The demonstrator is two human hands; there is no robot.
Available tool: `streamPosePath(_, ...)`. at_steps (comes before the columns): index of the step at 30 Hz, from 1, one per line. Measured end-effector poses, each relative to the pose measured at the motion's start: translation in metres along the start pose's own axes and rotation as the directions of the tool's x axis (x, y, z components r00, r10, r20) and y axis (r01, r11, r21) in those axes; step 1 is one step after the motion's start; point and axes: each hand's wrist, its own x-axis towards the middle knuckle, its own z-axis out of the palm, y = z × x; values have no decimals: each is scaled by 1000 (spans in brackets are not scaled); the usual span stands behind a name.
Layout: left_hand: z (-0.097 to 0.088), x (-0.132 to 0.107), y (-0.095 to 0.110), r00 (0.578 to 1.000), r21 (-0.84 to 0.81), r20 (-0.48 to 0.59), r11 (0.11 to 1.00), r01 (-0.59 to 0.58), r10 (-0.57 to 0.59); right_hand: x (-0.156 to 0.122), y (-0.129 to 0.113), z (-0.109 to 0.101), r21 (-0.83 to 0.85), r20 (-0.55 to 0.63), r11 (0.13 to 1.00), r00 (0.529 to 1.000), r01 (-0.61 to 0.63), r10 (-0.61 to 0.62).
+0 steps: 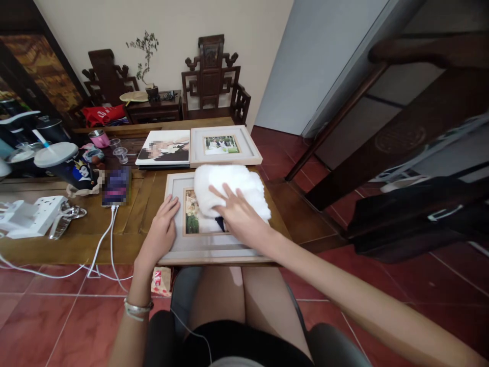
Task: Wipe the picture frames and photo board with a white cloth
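Note:
A light wooden picture frame (176,244) lies flat at the table's front edge, with a photo (192,219) inside a pale mount. My left hand (163,227) grips the frame's left side, its fingers over the edge. Under my right hand (240,214) is a folded white towel (248,186), pressed onto the upper right of the frame with the fingers spread on top. The towel hides much of the photo and the frame's upper right corner.
Behind lie a second framed photo (225,155) and a photo album (153,160). On the left are a phone (116,186) with white cables, a power strip (40,216), a lidded black cup (72,173) and a pink mug (99,138). A dark wooden chair (212,71) stands by the wall.

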Motion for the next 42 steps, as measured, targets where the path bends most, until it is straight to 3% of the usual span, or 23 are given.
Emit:
streamPosePath(3,0,0,0,1000,-9,-3,1000,6,-6,31,13,1,-82,-30,995,998,-56,54)
streamPosePath(6,1,0,-1,1000,-7,-21,1000,8,-8,41,10,1,-133,74,990,995,-50,60)
streamPosePath(10,3,0,0,999,10,-35,1000,5,-4,13,-15,-14,-125,251,992,967,-18,49)
streamPosePath(15,3,1,4,999,35,-31,999,23,-22,-43,-41,-51,77,465,992,877,95,-120)
streamPosePath(18,2,1,5,999,36,-23,999,24,-23,-57,-48,-52,180,437,976,878,126,-194)
streamPosePath(22,2,1,2,1000,29,-13,1000,6,-6,-44,-52,-26,184,338,977,927,105,-163)
streamPosePath(28,3,0,0,999,-7,-26,1000,21,-22,15,-29,-1,-18,150,999,988,46,-43)
streamPosePath(32,-1,1,9,996,-48,-37,996,75,-77,57,-15,3,-87,35,993,996,82,-79)
streamPosePath(36,-6,2,16,992,-81,-55,991,105,-110,64,-28,3,-75,135,988,983,138,-127)
streamPosePath(42,-6,1,15,990,-125,-62,986,115,-123,4,-53,-16,113,322,973,919,203,-229)
